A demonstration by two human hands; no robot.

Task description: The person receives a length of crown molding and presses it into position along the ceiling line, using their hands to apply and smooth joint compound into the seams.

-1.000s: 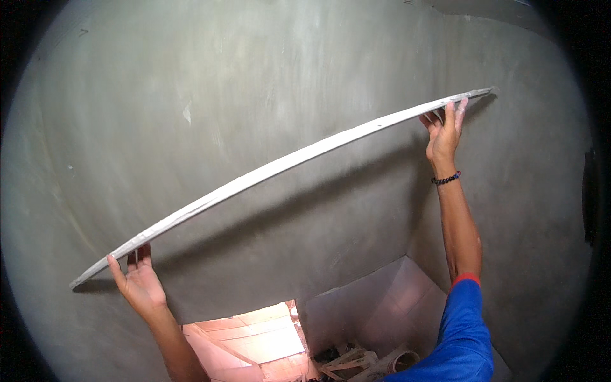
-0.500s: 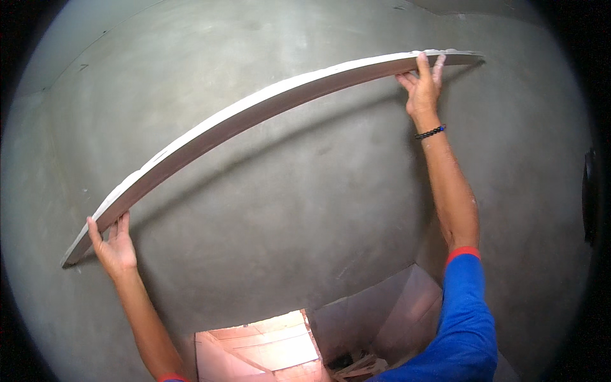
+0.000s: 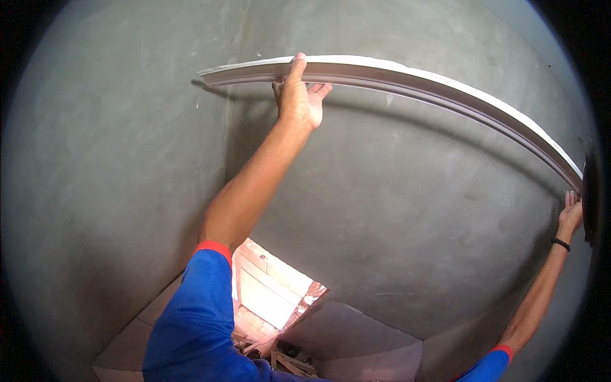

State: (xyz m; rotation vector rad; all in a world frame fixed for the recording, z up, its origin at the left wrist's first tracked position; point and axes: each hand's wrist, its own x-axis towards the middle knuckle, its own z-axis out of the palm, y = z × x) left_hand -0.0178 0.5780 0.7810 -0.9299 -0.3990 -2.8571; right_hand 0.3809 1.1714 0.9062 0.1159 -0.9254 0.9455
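A long grey-brown cornice moulding (image 3: 458,105) with a ragged white paste along its upper edge is held overhead close to the grey wall. Near its left end, my left hand (image 3: 298,102) grips it, the thumb over its front face and the other fingers beneath. At the far right, my right hand (image 3: 571,211), with a dark beaded bracelet at the wrist, supports the moulding from below, its fingertips against the underside. The strip's right end runs into the dark rim of the picture and cannot be seen.
Smooth grey plastered walls (image 3: 394,210) meet in a corner near the moulding's left end. Far below lie a bright opening (image 3: 270,290), pinkish wall tiles (image 3: 375,366) and some wooden pieces (image 3: 293,364). A dark object (image 3: 590,197) stands at the right rim.
The view has turned left, so the moulding and both hands now appear farther right and the wall corner is nearer the middle. Both hands stay on the moulding.
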